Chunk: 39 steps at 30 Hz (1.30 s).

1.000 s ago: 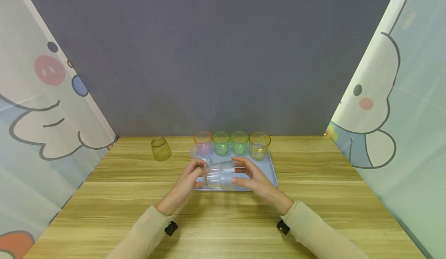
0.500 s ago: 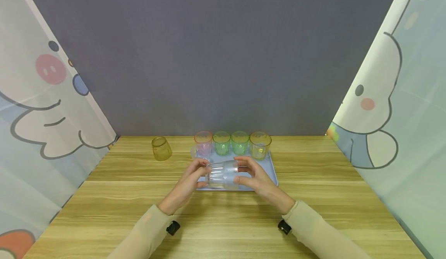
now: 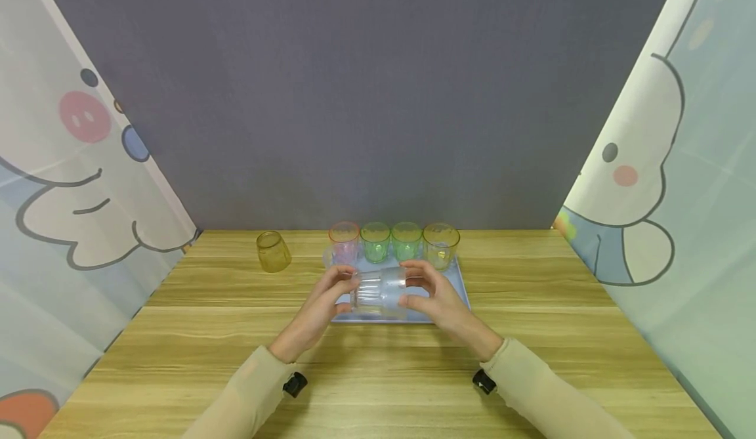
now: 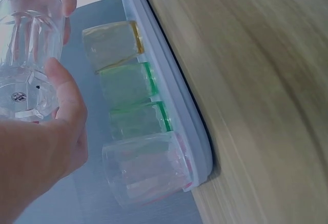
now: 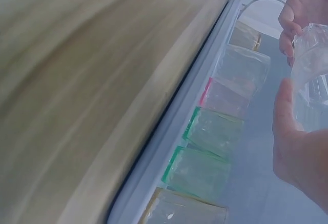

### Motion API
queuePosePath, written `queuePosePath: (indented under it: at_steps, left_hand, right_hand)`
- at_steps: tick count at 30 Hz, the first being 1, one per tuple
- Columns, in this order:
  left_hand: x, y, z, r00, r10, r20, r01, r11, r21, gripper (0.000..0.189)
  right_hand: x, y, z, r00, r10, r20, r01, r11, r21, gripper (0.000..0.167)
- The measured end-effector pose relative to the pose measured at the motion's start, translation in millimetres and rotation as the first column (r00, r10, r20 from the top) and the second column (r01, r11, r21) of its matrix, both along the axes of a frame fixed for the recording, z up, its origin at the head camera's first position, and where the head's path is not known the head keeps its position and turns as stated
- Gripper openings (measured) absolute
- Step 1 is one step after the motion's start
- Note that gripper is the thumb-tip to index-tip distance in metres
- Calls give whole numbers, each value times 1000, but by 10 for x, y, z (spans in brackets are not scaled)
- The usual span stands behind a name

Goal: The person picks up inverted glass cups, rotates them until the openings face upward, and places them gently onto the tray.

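Note:
A clear fluted drinking glass (image 3: 378,292) lies sideways in the air above the front of a pale blue tray (image 3: 456,291). My left hand (image 3: 323,301) grips its base end, where a small round mark shows in the left wrist view. At the rim end, my right hand (image 3: 436,300) holds it with the thumb below and fingers above. Behind the hands stands a row of coloured glasses: a pink glass (image 3: 344,242), two green glasses (image 3: 375,243) and a yellow glass (image 3: 440,249). Another clear glass (image 4: 136,170) stands by the pink one, partly hidden in the head view.
An amber glass (image 3: 273,253) stands on the wooden table (image 3: 378,386), left of the tray. A dark grey panel (image 3: 378,98) rises behind the table's far edge. Printed cartoon curtains (image 3: 638,176) hang at both sides.
Both hands, with the clear glass between them, have shifted slightly right and a little up in the head view. The tray and the coloured glasses have stayed in place.

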<state>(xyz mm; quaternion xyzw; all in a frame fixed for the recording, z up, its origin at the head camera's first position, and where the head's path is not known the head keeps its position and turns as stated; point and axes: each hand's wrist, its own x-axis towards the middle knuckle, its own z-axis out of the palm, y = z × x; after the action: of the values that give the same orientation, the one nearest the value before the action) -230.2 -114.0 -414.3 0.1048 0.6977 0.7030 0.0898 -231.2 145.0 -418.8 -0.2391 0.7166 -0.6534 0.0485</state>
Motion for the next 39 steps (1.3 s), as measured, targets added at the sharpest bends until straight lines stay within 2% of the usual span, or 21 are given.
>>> queuePosePath:
  at_steps: [5, 11, 16, 22, 26, 29, 32, 35, 39]
  left_hand:
    - [5, 14, 51, 999, 3, -33, -4, 1000, -15, 36]
    - [-8, 11, 91, 988, 18, -154, -23, 999, -31, 37]
    - [-25, -15, 115, 970, 33, -242, -46, 998, -48, 32]
    - [-43, -50, 131, 942, 28, -333, -84, 985, -152, 24]
    - [-71, -110, 160, 926, 34, -376, -124, 968, -217, 20]
    - [-101, -163, 191, 907, 44, -418, -165, 952, -256, 18]
    - [-135, -224, 221, 881, 56, -469, -215, 932, -293, 18]
    - [-173, -283, 252, 847, 61, -528, -264, 910, -319, 18]
    - [-222, -353, 285, 792, 56, -608, -330, 877, -350, 19]
  right_hand:
    - [3, 6, 33, 1000, -4, -11, 4, 1000, -13, 66]
    - [-12, 17, 50, 999, -17, -41, 15, 999, -45, 63]
    - [-11, 49, 68, 998, -15, -68, 12, 999, -41, 62]
    - [-16, 103, 65, 997, -15, -74, 14, 1000, -19, 61]
    - [-27, 143, 78, 996, -32, -85, 35, 999, 37, 61]
    - [-30, 174, 105, 994, -46, -98, 54, 995, 81, 60]
    - [-30, 203, 138, 993, -56, -102, 68, 991, 116, 60]
    - [-31, 231, 165, 992, -70, -101, 84, 986, 145, 61]
    - [-34, 273, 188, 991, -80, -105, 97, 979, 177, 62]
